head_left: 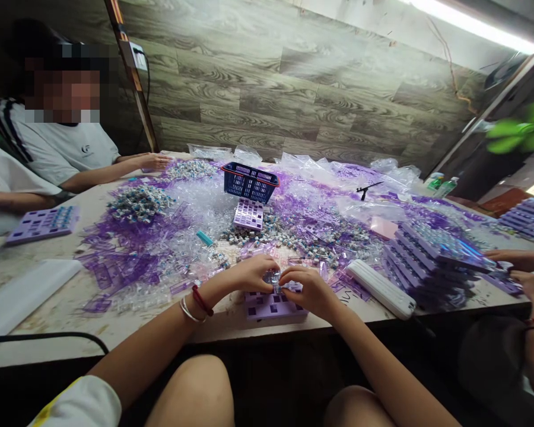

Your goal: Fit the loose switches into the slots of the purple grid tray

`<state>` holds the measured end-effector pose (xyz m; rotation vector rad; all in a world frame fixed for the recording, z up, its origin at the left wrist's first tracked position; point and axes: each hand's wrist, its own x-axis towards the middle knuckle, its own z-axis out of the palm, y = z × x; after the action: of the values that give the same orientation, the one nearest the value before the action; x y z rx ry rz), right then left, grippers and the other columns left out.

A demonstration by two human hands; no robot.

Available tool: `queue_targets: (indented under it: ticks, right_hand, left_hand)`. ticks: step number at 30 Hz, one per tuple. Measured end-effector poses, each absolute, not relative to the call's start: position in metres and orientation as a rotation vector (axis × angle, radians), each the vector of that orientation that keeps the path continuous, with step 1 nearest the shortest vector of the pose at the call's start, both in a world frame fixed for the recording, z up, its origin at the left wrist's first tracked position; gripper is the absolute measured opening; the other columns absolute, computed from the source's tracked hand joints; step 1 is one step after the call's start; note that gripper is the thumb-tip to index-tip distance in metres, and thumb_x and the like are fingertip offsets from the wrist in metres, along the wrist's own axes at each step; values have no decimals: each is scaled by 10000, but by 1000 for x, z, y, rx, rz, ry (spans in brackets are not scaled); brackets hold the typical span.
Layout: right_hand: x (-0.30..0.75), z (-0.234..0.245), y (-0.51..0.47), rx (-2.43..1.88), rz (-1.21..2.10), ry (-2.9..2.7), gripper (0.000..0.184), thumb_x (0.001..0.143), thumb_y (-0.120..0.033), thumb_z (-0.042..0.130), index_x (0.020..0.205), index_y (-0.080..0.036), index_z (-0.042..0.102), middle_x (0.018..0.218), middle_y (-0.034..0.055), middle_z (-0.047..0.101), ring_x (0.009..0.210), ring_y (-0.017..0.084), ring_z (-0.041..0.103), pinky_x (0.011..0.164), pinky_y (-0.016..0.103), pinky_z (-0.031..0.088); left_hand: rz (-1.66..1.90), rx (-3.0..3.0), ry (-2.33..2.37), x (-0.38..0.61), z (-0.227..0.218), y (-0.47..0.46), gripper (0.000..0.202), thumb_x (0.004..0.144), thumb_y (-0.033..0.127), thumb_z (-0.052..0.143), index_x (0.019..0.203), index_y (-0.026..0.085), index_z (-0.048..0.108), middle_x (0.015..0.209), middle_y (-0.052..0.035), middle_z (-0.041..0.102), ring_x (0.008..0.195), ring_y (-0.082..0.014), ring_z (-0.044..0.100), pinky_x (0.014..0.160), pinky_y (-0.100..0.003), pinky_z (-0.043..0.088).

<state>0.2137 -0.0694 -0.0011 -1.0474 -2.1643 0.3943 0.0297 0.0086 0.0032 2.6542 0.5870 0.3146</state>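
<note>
Over a purple tray with square holes [260,309] at the table's front edge, my two hands meet. Between their fingertips is a small clear plastic piece [273,277]. My left hand [254,274] pinches it from the left, thumb below and fingers above. From the other side, my right hand [310,289] has its thumb and bent fingers closed on the same piece. The piece is small and partly covered by fingers, so its exact shape cannot be made out. A second purple tray [248,214] leans against a dark blue basket [250,184] farther back.
Loose purple plastic pieces [129,261] and a heap of small white-and-blue parts [139,203] cover the table. Stacked purple trays [422,261] and a long white case [381,289] stand right. Co-workers sit left, one with a white shirt [71,148]; another person's hand [531,284] is at right.
</note>
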Motion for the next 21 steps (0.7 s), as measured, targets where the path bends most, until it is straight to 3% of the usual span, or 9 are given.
queue_targets:
  ticks: [9, 17, 21]
  right_hand:
    - [214, -1, -68, -1061, 438, -2179, 179, 716, -36, 658, 736, -202, 723, 808, 40, 709, 755, 160, 661, 750, 281, 516]
    - [213, 4, -71, -1136, 387, -2271, 163, 755, -51, 648, 761, -189, 737, 826, 62, 692, 765, 163, 648, 728, 276, 510]
    - [211, 7, -71, -1184, 376, -2298, 183, 753, -31, 644, 760, -188, 737, 831, 61, 693, 785, 171, 649, 730, 275, 508]
  left_hand:
    - [311, 2647, 584, 29, 2, 10, 297, 716, 225, 672, 994, 134, 626, 968, -67, 601, 920, -216, 547, 833, -307, 425]
    - [399, 2579, 472, 26, -6, 18, 404, 752, 361, 701, 1099, 178, 603, 1057, -64, 612, 989, -210, 545, 858, -296, 414]
    - [563, 2565, 388, 28, -3, 16, 277, 719, 336, 747, 922, 166, 666, 984, -59, 615, 958, -193, 549, 846, -282, 412]
